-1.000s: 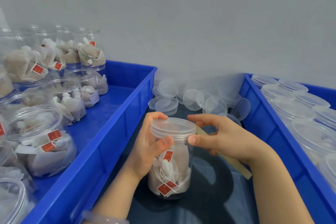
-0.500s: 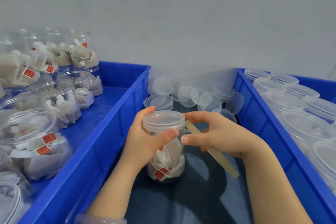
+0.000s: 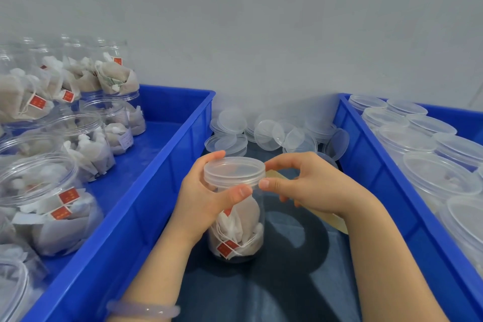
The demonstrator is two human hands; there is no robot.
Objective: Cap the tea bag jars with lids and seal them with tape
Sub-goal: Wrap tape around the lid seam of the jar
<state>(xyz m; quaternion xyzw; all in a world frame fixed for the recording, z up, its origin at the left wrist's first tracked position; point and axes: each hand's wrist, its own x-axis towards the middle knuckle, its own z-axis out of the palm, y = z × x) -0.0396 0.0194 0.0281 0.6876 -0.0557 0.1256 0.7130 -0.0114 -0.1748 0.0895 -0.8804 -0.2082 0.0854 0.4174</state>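
Left hand (image 3: pixel 201 198) is gripping the jar (image 3: pixel 239 230) under its lid (image 3: pixel 234 168), upright between the bins (image 3: pixel 188 125), while I am pinching the tape (image 3: pixel 275 174) at the rim with the right hand (image 3: pixel 313 185), which needs laying level on the seam.

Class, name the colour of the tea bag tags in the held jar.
Red tags, head view.

A pale lilac translucent bangle (image 3: pixel 143 309) circles the wrist of the left hand (image 3: pixel 201 200); both forearms bare.
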